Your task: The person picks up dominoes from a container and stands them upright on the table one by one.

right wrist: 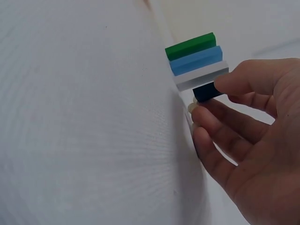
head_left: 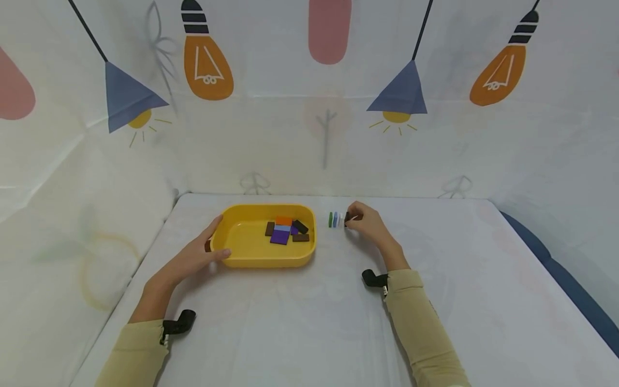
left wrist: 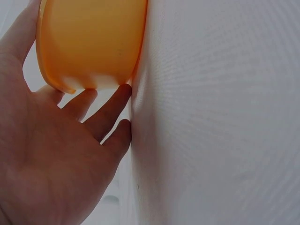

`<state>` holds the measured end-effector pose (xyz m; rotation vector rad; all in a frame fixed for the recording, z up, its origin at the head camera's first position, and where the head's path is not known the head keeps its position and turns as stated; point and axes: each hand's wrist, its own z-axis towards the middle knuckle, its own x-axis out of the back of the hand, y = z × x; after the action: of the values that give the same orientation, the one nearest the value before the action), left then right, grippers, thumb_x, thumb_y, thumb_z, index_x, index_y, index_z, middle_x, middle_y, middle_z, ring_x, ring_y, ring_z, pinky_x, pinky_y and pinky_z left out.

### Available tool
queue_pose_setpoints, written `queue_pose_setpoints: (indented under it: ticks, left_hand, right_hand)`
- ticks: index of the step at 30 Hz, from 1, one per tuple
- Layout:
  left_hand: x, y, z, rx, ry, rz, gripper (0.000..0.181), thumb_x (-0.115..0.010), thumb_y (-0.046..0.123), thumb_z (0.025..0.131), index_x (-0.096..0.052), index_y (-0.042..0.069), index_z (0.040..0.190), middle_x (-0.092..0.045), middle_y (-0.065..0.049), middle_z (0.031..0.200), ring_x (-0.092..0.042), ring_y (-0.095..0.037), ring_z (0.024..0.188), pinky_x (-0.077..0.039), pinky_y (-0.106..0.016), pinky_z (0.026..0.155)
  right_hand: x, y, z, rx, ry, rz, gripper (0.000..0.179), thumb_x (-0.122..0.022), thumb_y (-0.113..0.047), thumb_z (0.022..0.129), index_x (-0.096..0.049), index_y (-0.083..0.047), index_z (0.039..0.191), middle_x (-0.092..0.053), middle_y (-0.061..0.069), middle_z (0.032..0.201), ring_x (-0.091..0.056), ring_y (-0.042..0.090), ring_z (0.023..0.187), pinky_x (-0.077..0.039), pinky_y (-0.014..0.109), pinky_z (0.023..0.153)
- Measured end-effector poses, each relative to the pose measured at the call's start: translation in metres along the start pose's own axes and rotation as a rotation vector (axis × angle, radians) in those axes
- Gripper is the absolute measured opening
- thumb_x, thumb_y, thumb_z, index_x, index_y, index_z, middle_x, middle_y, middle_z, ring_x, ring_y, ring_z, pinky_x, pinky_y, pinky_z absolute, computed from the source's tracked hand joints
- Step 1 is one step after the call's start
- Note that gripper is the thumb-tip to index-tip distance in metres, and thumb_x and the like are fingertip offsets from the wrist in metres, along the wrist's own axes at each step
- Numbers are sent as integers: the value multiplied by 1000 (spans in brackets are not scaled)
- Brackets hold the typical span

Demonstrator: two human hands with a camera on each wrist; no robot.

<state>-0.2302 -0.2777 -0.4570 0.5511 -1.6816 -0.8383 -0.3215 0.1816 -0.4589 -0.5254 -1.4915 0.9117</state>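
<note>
Several blocks [head_left: 280,237] in the yellow tray [head_left: 244,239] left hand [head_left: 195,253] grips; beside it, right hand [head_left: 371,224] pinches dark block [right wrist: 205,92], long axis upright.

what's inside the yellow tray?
In the yellow tray: orange block, light-blue block, purple blocks, brown blocks, black block. Some overlap; whatever lies beneath them can't be seen.

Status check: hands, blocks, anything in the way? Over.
Left hand gripping rounded yellow plastic tray. Right hand pinching small dark rectangular block, next to slim white block, blue block and green block in line. Nothing seen between dark and white blocks.
</note>
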Motion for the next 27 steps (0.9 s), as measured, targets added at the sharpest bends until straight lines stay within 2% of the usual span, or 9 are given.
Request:
queue_pose_setpoints:
  ticks: [14, 27]
  left_hand:
    - [0, 2, -1, 8, 2, 16, 100, -65, 48, 92, 8, 37, 159, -6, -13, 169, -14, -42, 152, -18, -71, 115]
    - [0, 2, -1, 9, 4, 12, 99, -65, 49, 91, 7, 39, 158, -5, -11, 169, -15, -41, 152, -18, -71, 115]
  right_hand:
    - [-4, 3, 3, -15, -12, -25, 27, -65, -14, 89, -59, -7, 114, -64, 16, 124, -63, 36, 113, -54, 42, 84]
    - [-5, 3, 2, -38, -6, -35, 27, -64, -13, 89, -58, -6, 114, -64, 16, 125, -63, 35, 114, -54, 43, 86]
